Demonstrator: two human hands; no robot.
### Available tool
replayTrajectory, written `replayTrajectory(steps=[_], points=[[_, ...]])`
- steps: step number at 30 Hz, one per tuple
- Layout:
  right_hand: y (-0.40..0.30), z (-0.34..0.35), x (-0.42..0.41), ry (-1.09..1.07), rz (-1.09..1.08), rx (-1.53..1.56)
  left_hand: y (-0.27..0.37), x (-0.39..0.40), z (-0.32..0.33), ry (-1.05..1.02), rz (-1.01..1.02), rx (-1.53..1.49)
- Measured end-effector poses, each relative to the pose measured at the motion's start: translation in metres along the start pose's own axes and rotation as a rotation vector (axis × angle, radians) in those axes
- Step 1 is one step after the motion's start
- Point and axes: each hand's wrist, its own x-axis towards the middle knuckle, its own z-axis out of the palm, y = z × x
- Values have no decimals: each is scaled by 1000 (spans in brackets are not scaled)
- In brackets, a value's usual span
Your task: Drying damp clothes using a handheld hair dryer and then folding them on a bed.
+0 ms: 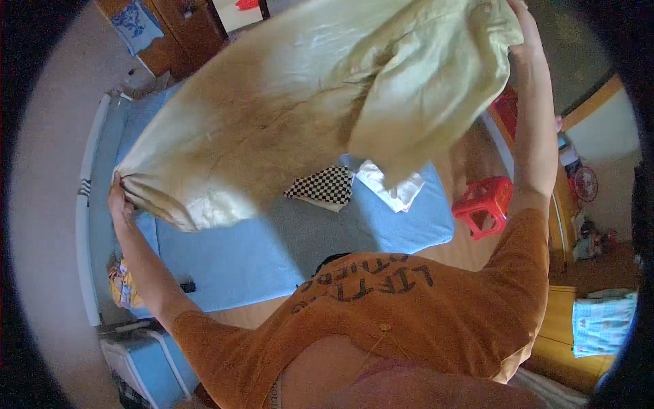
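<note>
A large cream-coloured cloth [245, 117], thin and slightly glossy, is stretched out in the air between my raised arms. My left hand [120, 200] grips its bunched corner at the left. Up at the top right, my right hand [520, 30] holds the other end, its fingers partly cut off by the picture's edge. The cloth billows and its lower edge is blurred. Beneath it lies a bed with a light blue sheet [219, 266]. A black-and-white checkered cloth [324, 186] and a white cloth [403, 191] rest on the bed, both partly covered from view.
A red plastic stool [483, 207] stands on the wooden floor by the bed's right end. The pale headboard [92, 204] borders the left. A yellow patterned cloth [124, 286] and a small black object [188, 287] lie near it. Wooden cabinets [179, 36] stand beyond the bed.
</note>
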Motion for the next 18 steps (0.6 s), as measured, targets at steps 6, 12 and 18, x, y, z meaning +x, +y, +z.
replayTrajectory(steps=[6, 12, 18], points=[[-20, -87, -7, -70, -18, -90, -61, 10, 7, -1097, 0, -395], [13, 17, -43, -200, 134, -472, -16, -47, 51, -468, 73, -422], [25, -44, -33, 261, 91, -269, -30, -55, 35, -249, 242, 109]])
